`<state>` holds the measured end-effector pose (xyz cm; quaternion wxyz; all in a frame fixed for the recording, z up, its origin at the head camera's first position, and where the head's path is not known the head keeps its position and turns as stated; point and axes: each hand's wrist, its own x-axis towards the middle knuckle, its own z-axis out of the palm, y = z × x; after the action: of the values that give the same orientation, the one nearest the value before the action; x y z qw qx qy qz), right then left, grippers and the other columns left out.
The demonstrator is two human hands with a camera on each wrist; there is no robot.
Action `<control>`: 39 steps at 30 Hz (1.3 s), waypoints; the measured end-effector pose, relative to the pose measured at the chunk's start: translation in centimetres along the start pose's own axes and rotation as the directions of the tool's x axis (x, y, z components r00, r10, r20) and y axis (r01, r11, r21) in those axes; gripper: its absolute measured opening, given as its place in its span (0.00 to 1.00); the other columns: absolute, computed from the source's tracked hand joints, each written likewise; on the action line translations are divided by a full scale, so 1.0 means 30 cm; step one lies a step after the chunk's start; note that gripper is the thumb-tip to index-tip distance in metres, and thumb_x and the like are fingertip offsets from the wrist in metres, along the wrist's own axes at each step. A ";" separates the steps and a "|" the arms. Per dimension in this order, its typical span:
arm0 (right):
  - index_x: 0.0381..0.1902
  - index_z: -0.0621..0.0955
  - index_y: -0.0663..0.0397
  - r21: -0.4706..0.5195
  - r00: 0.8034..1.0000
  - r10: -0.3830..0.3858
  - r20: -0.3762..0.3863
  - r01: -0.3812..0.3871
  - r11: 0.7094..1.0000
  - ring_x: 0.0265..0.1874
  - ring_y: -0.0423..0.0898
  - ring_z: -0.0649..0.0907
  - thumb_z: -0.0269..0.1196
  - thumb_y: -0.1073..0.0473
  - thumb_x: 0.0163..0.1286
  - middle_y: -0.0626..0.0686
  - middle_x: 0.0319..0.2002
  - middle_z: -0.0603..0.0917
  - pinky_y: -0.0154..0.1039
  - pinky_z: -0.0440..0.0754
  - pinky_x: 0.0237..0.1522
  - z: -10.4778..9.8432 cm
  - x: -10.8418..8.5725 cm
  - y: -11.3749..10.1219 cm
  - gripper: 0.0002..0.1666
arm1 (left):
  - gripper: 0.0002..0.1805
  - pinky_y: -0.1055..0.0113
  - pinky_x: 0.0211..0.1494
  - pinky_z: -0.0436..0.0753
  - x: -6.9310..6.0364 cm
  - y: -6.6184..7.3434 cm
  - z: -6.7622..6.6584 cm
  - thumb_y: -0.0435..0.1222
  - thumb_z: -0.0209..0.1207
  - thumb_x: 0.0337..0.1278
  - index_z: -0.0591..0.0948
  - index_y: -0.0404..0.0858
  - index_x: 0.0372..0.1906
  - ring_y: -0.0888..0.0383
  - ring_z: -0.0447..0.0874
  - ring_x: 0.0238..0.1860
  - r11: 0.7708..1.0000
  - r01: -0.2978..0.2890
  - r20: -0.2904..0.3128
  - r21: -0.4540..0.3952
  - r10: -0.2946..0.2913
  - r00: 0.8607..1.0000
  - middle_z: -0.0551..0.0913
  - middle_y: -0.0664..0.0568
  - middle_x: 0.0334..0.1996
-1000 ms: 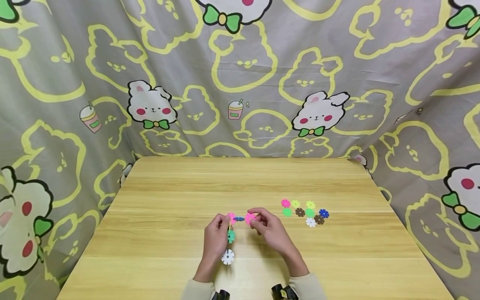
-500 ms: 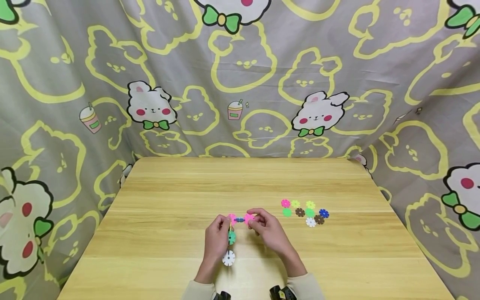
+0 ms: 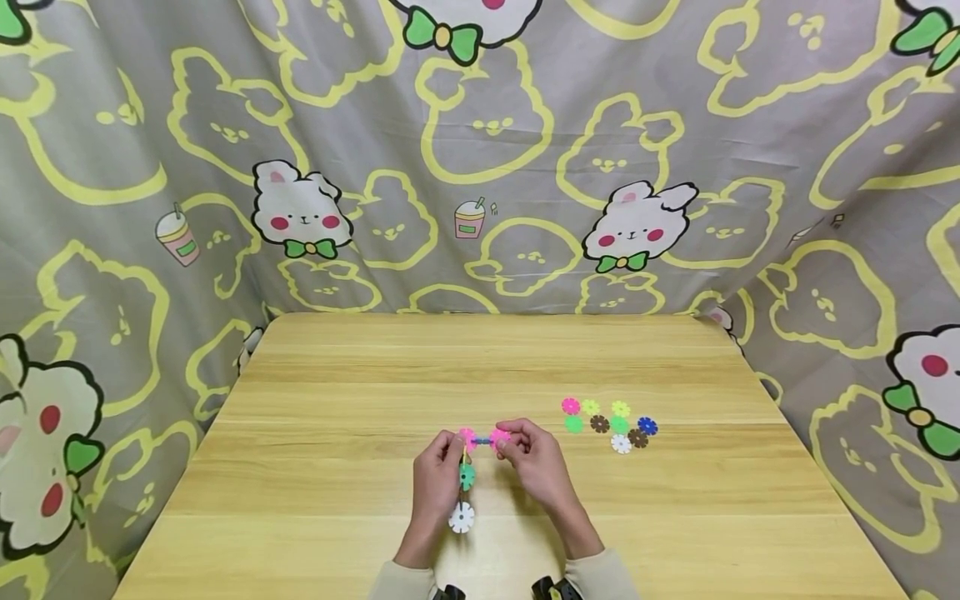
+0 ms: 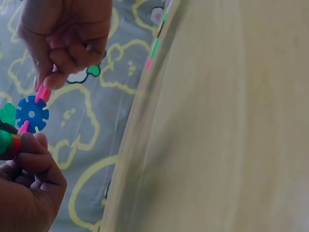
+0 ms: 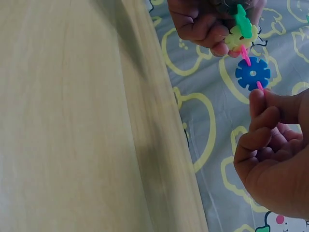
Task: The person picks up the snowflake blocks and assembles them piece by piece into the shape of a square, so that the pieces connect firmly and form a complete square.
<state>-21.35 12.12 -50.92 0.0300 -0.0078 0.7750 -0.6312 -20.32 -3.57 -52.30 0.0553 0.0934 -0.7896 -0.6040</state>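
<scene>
Below centre in the head view, the left hand (image 3: 437, 472) pinches a yellow disc (image 5: 233, 39), the right hand (image 3: 537, 463) a pink disc (image 3: 498, 437); a blue disc (image 5: 245, 74) lies between, their row running left to right.

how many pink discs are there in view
3: loose pink disc on the table; second pink disc at the left hand; third pink disc pinched by the right hand. More could be hidden.
</scene>
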 end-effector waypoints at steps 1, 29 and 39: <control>0.48 0.81 0.61 -0.005 1.000 0.004 -0.006 -0.004 1.000 0.27 0.51 0.81 0.64 0.65 0.65 0.55 0.28 0.83 0.28 0.73 0.23 0.002 -0.001 0.001 0.13 | 0.15 0.72 0.22 0.70 0.000 -0.001 0.001 0.43 0.53 0.69 0.79 0.40 0.28 0.64 0.70 0.19 1.000 0.001 0.000 0.001 -0.001 1.000 0.76 0.53 0.19; 0.57 0.75 0.60 0.009 0.999 0.009 0.042 -0.010 1.000 0.24 0.44 0.75 0.59 0.62 0.70 0.55 0.31 0.84 0.29 0.71 0.23 0.011 -0.010 -0.010 0.19 | 0.16 0.70 0.29 0.72 0.016 0.006 -0.033 0.47 0.46 0.74 0.79 0.42 0.41 0.62 0.71 0.25 0.996 -0.021 0.057 0.090 0.016 0.998 0.78 0.51 0.26; 0.52 0.76 0.61 0.074 0.998 0.026 0.065 -0.031 0.997 0.21 0.41 0.73 0.61 0.62 0.68 0.59 0.31 0.86 0.29 0.69 0.23 0.017 -0.017 -0.033 0.16 | 0.23 0.73 0.21 0.68 0.030 0.013 -0.055 0.53 0.58 0.63 0.72 0.54 0.61 0.66 0.65 0.18 0.973 -0.209 0.285 0.097 0.174 0.943 0.73 0.54 0.24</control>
<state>-20.84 11.45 -50.04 0.0638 -0.0159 0.7495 -0.6587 -20.89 -5.20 -51.50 -0.0020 -0.0650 -0.8313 -0.5521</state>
